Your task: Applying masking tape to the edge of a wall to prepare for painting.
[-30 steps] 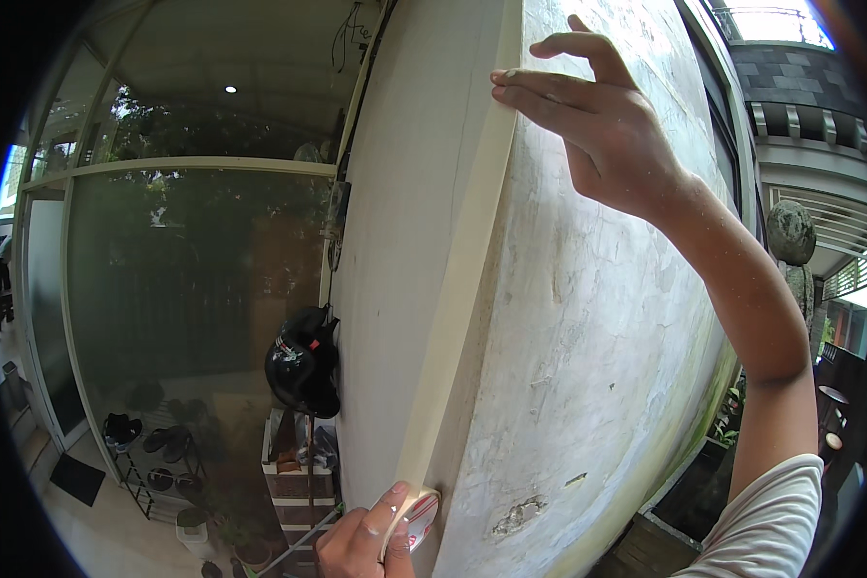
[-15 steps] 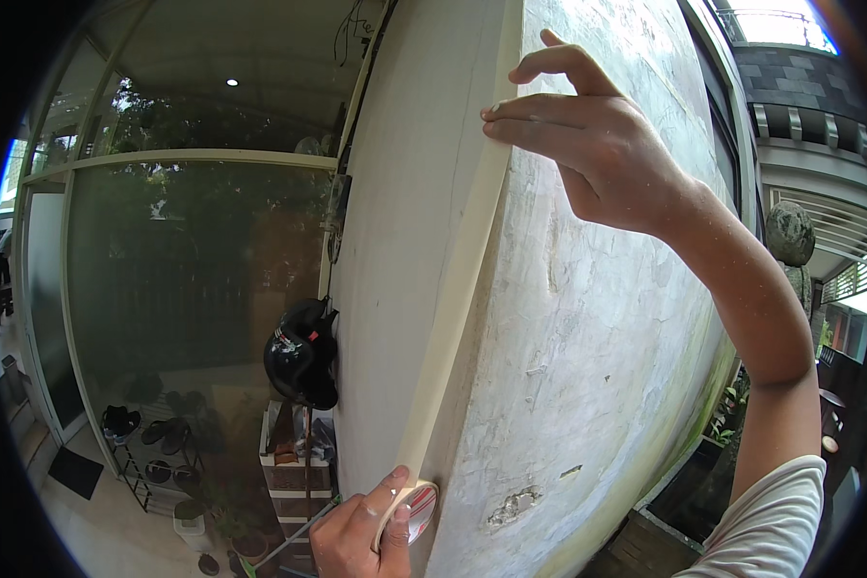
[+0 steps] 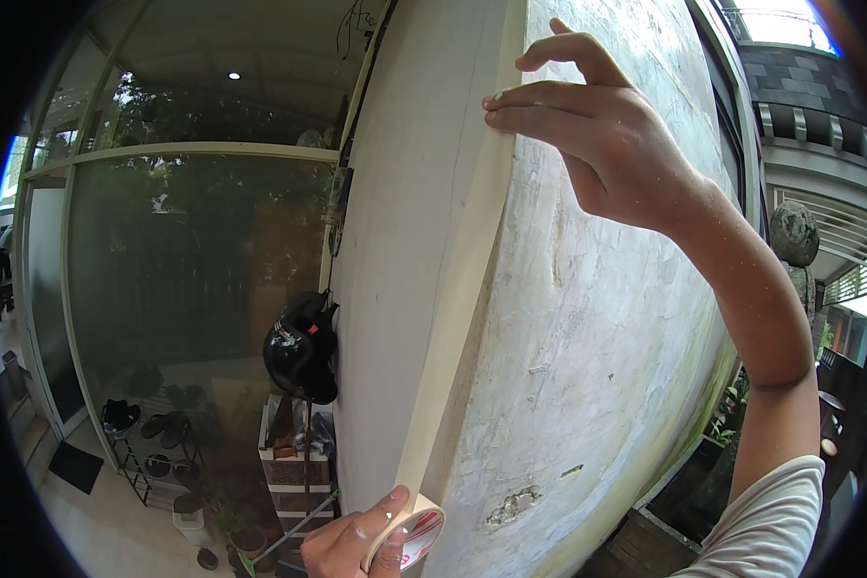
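Masking tape roll: we saw the roll of masking tape (image 3: 416, 536) at the bottom of the view, against the foot of the wall corner (image 3: 453, 318), its printed inner core facing us.
Left hand: our left hand (image 3: 356, 547) was closed around the roll, thumb over its outer face and fingers curled under it; only the upper part of the hand showed above the lower edge.
Tape strip: a pale strip of tape (image 3: 467, 279) ran up from the roll along the corner edge, taut, to our upper hand.
Right hand: our right hand (image 3: 602, 144) was raised well above the roll, with its fingertips (image 3: 496, 108) pressed flat on the strip at the corner; the index finger was arched above them. It gripped nothing and was half open.
Relation: the strip lay between our two hands, the roll at its lower end and the pressing fingers near its upper end; the hands were well apart.
Change: compared with half a second before, our right hand had slid lower down the corner, and the left hand with the roll kept its place at the bottom.
Surroundings: a rough white wall face (image 3: 607, 385) lay to the right of the corner; a black helmet (image 3: 302, 349) hung to the left, above a small stand (image 3: 294, 462), with a shoe rack (image 3: 144, 443) beyond.
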{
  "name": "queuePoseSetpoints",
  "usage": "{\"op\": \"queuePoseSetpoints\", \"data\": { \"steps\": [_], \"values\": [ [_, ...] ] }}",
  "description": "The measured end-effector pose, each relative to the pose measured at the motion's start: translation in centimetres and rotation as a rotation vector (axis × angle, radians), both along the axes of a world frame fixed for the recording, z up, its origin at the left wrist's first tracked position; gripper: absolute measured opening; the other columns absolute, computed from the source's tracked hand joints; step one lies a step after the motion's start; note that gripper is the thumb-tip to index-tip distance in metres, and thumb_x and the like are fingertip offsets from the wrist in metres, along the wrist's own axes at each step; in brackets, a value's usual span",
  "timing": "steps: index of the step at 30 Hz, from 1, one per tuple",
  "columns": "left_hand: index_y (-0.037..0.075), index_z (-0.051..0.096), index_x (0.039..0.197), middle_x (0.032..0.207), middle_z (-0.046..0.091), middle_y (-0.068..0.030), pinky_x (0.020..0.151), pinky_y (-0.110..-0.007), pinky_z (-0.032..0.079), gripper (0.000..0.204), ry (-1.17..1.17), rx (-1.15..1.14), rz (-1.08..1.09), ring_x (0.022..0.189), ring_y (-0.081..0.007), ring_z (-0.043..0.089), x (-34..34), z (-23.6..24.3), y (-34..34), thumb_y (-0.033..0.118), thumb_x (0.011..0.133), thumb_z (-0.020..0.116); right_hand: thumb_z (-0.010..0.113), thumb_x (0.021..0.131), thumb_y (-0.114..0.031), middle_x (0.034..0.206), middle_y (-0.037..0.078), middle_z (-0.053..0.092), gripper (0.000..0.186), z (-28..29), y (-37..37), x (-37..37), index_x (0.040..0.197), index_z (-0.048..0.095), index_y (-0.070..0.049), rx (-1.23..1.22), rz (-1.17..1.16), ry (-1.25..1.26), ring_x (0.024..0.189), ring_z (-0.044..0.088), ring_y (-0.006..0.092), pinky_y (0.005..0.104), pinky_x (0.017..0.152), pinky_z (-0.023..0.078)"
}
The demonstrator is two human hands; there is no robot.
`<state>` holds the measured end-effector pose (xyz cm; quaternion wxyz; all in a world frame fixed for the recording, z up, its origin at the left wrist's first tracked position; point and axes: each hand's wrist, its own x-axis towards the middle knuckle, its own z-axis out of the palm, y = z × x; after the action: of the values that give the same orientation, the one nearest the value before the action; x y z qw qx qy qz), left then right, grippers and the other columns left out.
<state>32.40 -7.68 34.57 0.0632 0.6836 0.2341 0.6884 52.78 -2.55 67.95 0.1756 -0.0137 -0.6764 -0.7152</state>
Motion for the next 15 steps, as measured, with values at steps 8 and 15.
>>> {"op": "queuePoseSetpoints", "data": {
  "steps": [8, 15],
  "values": [
    [-0.006, 0.065, 0.115, 0.113, 0.070, -0.0224, 0.088, -0.036, 0.055, 0.027, -0.031, -0.015, -0.014, 0.102, -0.0329, 0.070, -1.2, -0.9, 0.4, 0.001, 0.091, 0.056, 0.058, 0.085, 0.009, 0.105, 0.002, 0.074, 0.029, 0.0, 0.0, -0.2, 0.099, 0.076, -0.010, 0.016, 0.026, 0.012, 0.121, 0.053, 0.0257, 0.0460, 0.116, 0.037],
    [-0.009, 0.065, 0.113, 0.112, 0.069, -0.0246, 0.090, -0.037, 0.054, 0.026, -0.053, -0.050, -0.083, 0.103, -0.0307, 0.070, -2.4, -1.2, 0.7, 0.003, 0.091, 0.059, 0.059, 0.088, 0.002, 0.104, 0.000, 0.074, 0.022, 0.8, 0.5, 0.1, 0.097, 0.075, -0.011, 0.038, 0.018, -0.009, 0.119, 0.053, 0.0255, 0.0393, 0.106, 0.044]
  ]
}}
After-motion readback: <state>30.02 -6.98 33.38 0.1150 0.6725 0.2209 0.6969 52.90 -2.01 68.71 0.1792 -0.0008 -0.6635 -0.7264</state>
